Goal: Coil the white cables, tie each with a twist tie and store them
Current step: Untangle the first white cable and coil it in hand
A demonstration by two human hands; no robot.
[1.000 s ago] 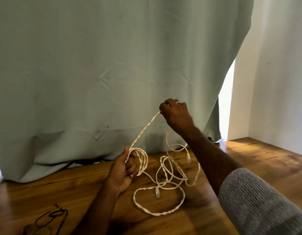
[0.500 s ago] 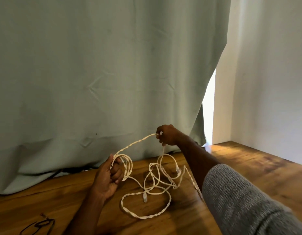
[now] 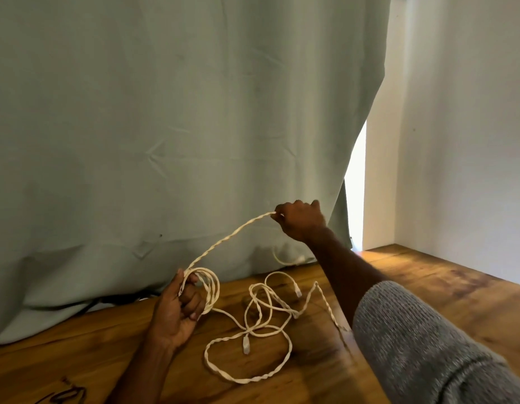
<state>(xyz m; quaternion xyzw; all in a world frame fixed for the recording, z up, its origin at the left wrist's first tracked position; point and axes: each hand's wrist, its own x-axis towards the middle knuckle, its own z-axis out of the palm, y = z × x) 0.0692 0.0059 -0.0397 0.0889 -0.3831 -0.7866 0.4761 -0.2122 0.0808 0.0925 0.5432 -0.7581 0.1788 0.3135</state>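
Hanging behind a wooden bench [image 3: 428,290], filling most of the view: a pale green curtain [image 3: 165,126], its hem resting on the wood, with a white wall [image 3: 463,141] to the right and a bright gap between them.

Holding a small coil [image 3: 207,287] of white cable just above the bench near the curtain hem: the left hand [image 3: 177,313], palm turned up, fingers [image 3: 194,301] curled through and clamped on the loops, thumb pressing along the coil's outer side.

Rising from that coil up and to the right, hanging in a shallow arc in front of the curtain: a twisted white strand [image 3: 229,237]. Pinching its far end, raised well above the bench and close to the curtain's edge: the right hand [image 3: 302,220], fingers closed together on the strand, forearm reaching out of a grey knitted sleeve [image 3: 413,345].

Lying loose on the bench between the two arms: the rest of the white cables [image 3: 253,345], tangled in overlapping loops, one wide loop nearest the camera, small connector plugs [image 3: 246,345] showing among them. Trailing from the coil down into this tangle: one thin strand.

Showing at the bottom left edge, partly cut off: dark thin wire shapes [image 3: 63,395], too unclear to identify.
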